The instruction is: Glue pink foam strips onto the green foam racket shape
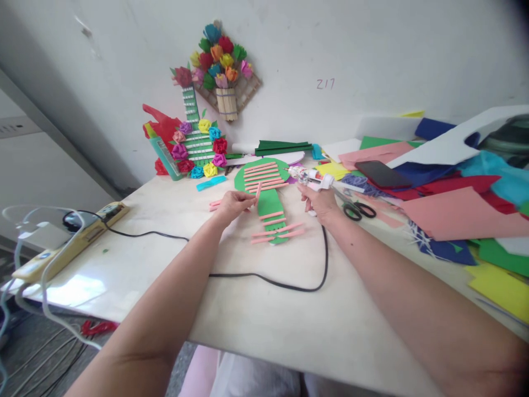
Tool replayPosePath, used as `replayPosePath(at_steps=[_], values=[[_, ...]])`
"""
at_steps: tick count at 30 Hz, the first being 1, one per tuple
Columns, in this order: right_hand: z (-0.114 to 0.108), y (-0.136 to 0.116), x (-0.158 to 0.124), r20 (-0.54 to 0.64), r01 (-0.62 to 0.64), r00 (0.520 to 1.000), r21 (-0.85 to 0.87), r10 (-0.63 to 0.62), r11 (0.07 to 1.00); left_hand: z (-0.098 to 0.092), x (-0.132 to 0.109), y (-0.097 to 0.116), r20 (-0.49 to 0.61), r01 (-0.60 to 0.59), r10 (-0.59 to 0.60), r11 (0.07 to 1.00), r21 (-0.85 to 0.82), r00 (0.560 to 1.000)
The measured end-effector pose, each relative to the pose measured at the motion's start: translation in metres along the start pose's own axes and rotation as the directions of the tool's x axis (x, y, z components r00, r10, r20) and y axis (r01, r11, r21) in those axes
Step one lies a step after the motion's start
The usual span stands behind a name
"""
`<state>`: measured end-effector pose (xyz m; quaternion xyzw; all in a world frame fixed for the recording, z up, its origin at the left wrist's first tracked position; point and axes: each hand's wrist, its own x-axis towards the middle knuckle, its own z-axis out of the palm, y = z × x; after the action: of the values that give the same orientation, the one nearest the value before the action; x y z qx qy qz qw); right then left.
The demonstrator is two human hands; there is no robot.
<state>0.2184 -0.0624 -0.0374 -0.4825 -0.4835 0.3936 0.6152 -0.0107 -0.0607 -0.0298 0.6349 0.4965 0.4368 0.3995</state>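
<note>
My left hand (236,206) pinches a pink paper stick (258,193), held tilted over a green paper cutout (269,202). The cutout has a wide rounded end and a narrower strip toward me, with several pink sticks lying across both parts. A couple more pink sticks (215,205) lie just left of it, partly behind my left hand. My right hand (319,202) is wrapped around a white hot glue gun (314,179), whose nozzle points left toward the wide end. The glue gun's black cord runs down from it across the table.
Scissors (359,210) lie right of my right hand, near a dark phone (383,174) and piled coloured sheets (467,212). A guitar-shaped paper craft with flowers (199,144) leans at the wall. At the left edge sits a power strip (70,242) with cables.
</note>
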Motion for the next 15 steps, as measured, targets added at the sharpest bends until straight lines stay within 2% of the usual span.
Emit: replayPosePath(at_steps=[4,8,11,15], values=[[-0.003,0.000,0.002,-0.066,-0.058,0.996,0.102,0.065,0.993,0.003,0.004,0.000,-0.006,-0.192,0.201,0.946,0.262,0.980],[-0.004,0.002,0.004,-0.075,-0.105,0.990,0.149,0.117,0.983,0.009,0.002,0.005,0.057,-0.329,0.343,0.821,0.466,0.938],[-0.005,0.006,0.005,-0.072,-0.110,0.990,0.164,0.123,0.980,0.013,-0.003,0.011,0.146,-0.381,0.389,0.644,0.663,0.910],[-0.004,0.009,0.006,-0.056,-0.082,0.994,0.145,0.091,0.986,0.017,-0.010,0.021,0.276,-0.400,0.348,0.360,0.843,0.896]])
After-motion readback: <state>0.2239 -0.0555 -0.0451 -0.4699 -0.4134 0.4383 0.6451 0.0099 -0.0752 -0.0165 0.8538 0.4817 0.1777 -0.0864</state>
